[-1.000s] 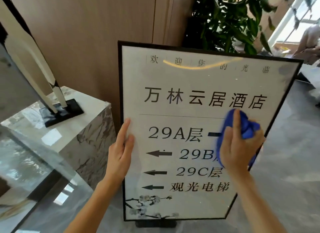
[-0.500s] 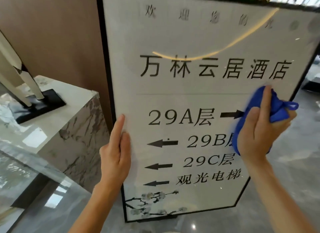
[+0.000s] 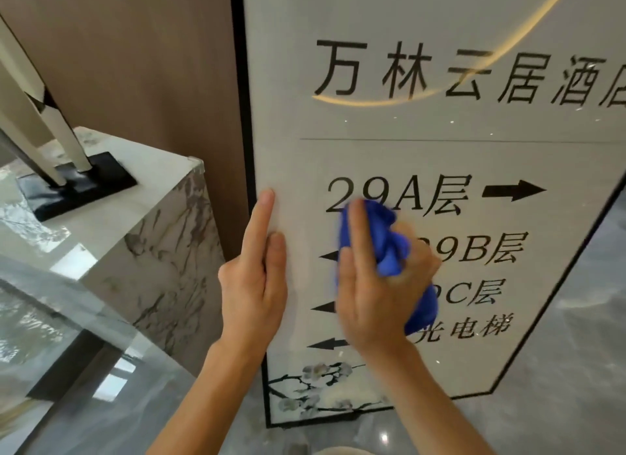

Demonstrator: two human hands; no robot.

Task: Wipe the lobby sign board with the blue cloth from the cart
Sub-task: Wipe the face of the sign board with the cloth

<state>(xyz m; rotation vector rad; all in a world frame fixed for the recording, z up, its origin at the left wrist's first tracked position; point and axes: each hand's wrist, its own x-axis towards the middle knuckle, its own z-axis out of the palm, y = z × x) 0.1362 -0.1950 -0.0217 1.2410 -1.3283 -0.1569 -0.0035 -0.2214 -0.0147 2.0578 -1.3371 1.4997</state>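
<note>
Head view: we press our right hand on the bunched blue cloth, fingers curled round it, against the lower middle of the sign board, over the "29B" line. Our left hand lies flat, fingers straight, at the board's left edge beside the marble pedestal.

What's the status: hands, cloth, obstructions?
Left hand flat on sign board. Right hand grips blue cloth, pressed mid-board. Nothing blocking.
</note>
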